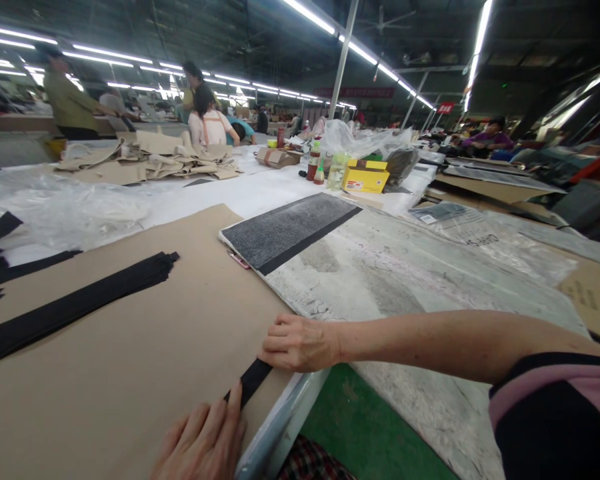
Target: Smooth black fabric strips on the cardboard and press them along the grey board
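Note:
A narrow black fabric strip (254,381) lies on the brown cardboard sheet (145,360) near its front edge. My left hand (203,433) is at the strip's near end, fingers stretched out, the index finger touching it. At the far end my right hand (299,343) is closed, its curled fingers on the strip and hiding that end. A stack of longer black strips (80,303) rests on the cardboard to the left. On the worn grey board (380,280) beyond my right hand lies a dark grey textured panel (290,227) with a black strip along its near edge.
Pink-handled scissors (239,260) poke out from under the board's left edge. Clear plastic film (65,207) and beige cut pieces (165,157) lie farther back. A yellow box (365,176) stands beside several bottles. Co-workers (210,120) are in the background.

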`<state>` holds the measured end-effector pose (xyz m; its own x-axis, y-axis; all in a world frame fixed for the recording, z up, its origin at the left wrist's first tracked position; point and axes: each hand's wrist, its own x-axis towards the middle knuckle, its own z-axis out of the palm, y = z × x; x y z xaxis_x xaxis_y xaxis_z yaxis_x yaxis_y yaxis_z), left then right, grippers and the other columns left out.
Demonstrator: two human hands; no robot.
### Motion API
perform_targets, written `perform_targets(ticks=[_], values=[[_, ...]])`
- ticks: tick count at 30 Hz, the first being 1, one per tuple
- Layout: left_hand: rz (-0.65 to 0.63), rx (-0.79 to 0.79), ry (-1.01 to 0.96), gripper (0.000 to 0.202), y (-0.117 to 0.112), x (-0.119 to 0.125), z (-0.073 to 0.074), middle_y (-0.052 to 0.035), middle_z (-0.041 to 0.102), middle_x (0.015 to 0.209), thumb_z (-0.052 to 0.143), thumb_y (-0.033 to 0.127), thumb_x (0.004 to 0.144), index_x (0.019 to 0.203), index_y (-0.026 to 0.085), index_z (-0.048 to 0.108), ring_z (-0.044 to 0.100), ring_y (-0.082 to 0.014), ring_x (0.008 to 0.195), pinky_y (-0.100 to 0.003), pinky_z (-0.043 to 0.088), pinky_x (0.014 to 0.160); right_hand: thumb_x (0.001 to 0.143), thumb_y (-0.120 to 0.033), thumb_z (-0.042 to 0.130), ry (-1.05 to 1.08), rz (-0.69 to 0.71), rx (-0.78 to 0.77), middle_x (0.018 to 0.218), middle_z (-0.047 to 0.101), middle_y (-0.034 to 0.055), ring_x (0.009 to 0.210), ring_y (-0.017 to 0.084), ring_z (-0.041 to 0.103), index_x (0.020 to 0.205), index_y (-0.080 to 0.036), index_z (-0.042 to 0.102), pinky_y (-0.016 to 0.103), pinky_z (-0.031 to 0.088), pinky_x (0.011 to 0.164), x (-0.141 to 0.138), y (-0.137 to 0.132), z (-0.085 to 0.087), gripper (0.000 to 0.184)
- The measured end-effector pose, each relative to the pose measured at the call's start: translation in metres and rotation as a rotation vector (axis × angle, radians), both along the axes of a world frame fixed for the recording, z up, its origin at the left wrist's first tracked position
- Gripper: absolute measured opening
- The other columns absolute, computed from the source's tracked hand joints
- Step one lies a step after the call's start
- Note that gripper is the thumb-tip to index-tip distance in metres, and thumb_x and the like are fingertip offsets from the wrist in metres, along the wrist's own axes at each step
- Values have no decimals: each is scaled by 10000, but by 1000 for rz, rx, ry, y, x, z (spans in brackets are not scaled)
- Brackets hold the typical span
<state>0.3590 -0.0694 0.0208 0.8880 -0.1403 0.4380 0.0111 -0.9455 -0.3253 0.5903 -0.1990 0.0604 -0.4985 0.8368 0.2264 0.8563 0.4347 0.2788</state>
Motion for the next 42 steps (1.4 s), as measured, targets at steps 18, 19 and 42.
perform_targets(ticks=[18, 19, 42], values=[[73, 19, 40, 394, -16, 10, 8, -6, 624, 841, 459, 150, 841, 1219, 176, 567, 501, -169, 747, -344, 336, 703, 910, -114, 386, 5, -297, -104, 909, 568, 76, 893, 199, 487, 1108, -106, 522, 369, 317, 846, 9, -19, 13, 240], [80, 14, 42, 400, -17, 10, 8, -10, 627, 847, 464, 143, 833, 1217, 175, 571, 501, -173, 753, -347, 337, 708, 893, -106, 405, 32, -343, -93, 922, 573, 82, 909, 203, 487, 1116, -110, 515, 372, 317, 848, 8, -19, 15, 249], [182, -166, 61, 488, -28, 6, 2, -6, 641, 875, 580, 231, 781, 1266, 189, 544, 493, -191, 798, -352, 343, 748, 884, -95, 408, 156, -477, -190, 1010, 583, 87, 937, 213, 468, 1182, -125, 499, 426, 278, 886, -33, -19, 12, 313]])
